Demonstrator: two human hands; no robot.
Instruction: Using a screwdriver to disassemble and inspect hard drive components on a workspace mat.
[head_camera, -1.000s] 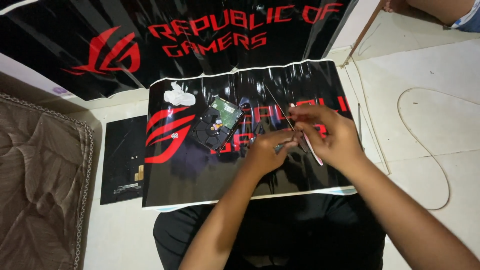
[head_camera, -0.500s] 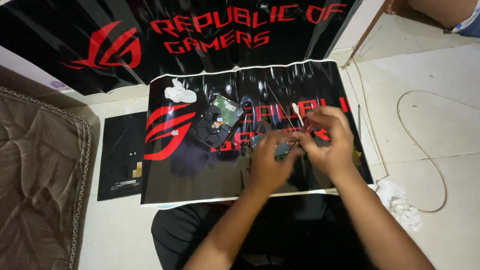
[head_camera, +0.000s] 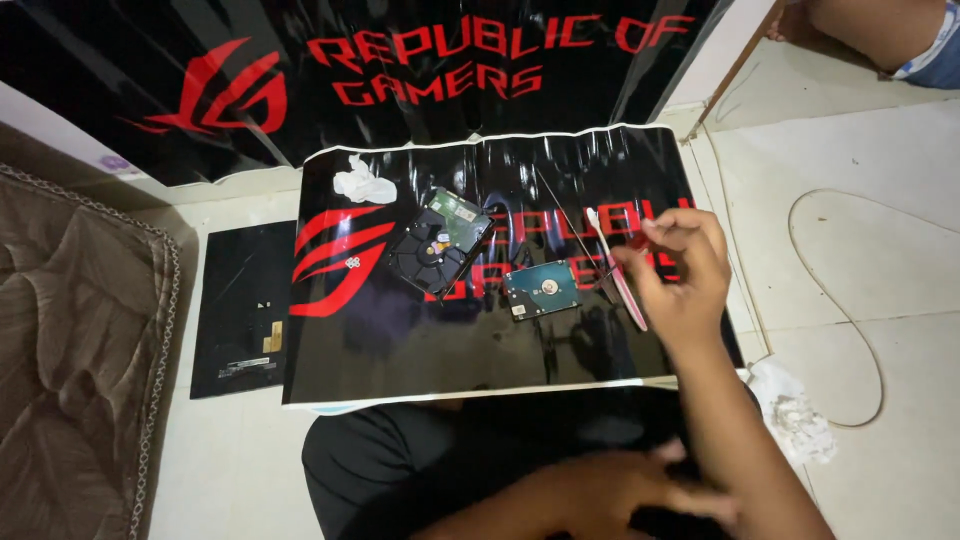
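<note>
My right hand (head_camera: 672, 272) is over the right part of a glossy black mat with red graphics (head_camera: 400, 350), pinching a thin white and pink stick tool (head_camera: 622, 285). Just left of it a small blue-grey hard drive (head_camera: 540, 287) lies flat on the mat, with no hand on it. A larger opened hard drive (head_camera: 440, 245) sits further left, tilted. A thin dark rod (head_camera: 562, 212) lies beside my right hand. My left hand (head_camera: 640, 495) is low near my lap, blurred; its grip is unclear.
A crumpled white tissue (head_camera: 362, 183) lies at the mat's far left corner, another (head_camera: 795, 410) on the floor at right. A black panel (head_camera: 245, 310) and brown mattress (head_camera: 70, 350) are left. A white cable (head_camera: 850, 300) loops right. Another person's leg (head_camera: 880, 30) shows at top right.
Both hands were together over the small drive. Now the drive lies on the mat, my left hand has dropped to my lap, and my right hand keeps the stick tool.
</note>
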